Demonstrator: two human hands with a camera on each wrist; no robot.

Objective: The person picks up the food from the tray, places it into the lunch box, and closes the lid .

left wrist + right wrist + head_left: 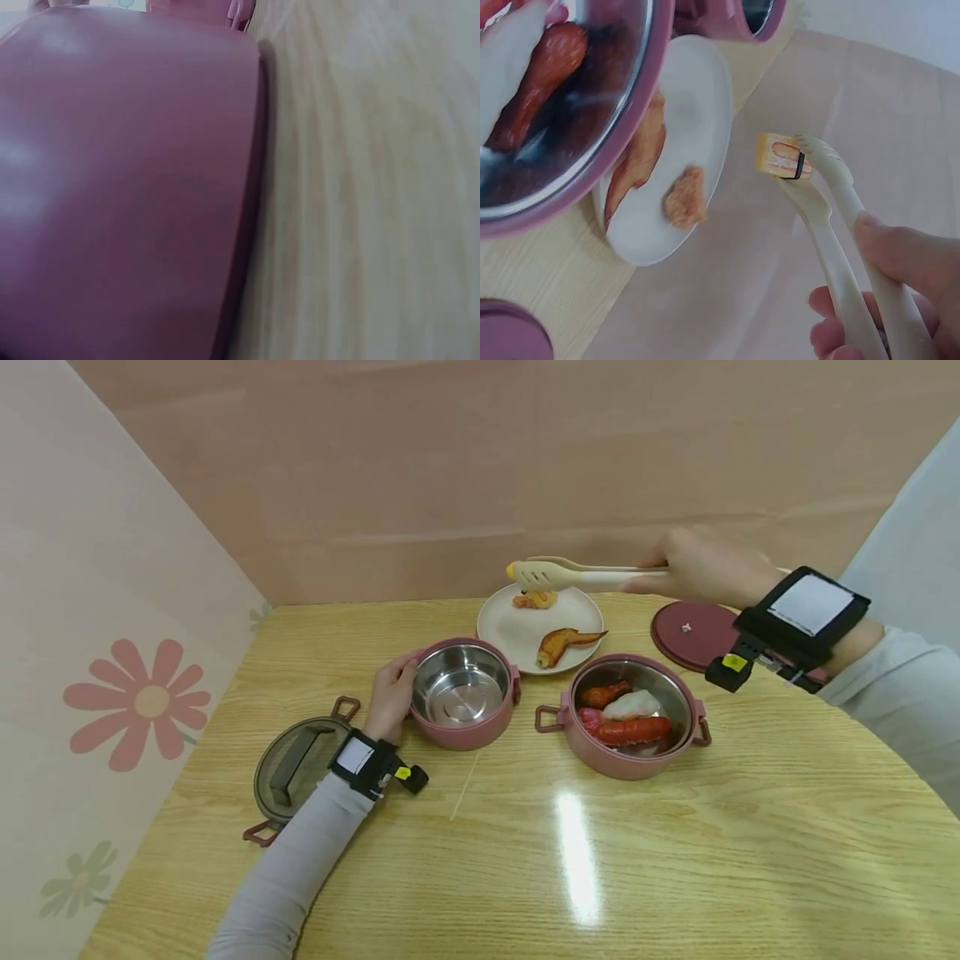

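Near edge of the counter [675, 877]: bare wood grain with a bright glare streak; both sleeves enter here.

Left side, a little further in: a grey-green lid [296, 768] with brown clips lies flat, near the counter's left edge. Just right of it, the left hand [392, 693] wraps its fingers round the wall of the empty bowl [461, 693], a pink pot with a bare steel inside. The left wrist view shows only that pink wall [127, 187] close up against the wood.

Right of the empty bowl, apart from it: the full bowl [633, 714], same pink make, side handles out. Inside it lie red sausage-like pieces and one white piece.

Behind and between the two bowls: a white plate [525, 631] towards the far edge. On it lie a chicken wing [562, 645] at its near right and a small orange morsel [534, 600] at its far rim.

Right of the plate: a round pink lid [690, 635] flat on the counter, partly behind the right wrist band.

Furthest, in the air above the plate's far rim: the right hand [701, 568] grasps the cream tongs [577, 577], fingers curled round both arms. In the right wrist view the tong tips are squeezed on a small yellow block of food [780, 157], clear of the plate.
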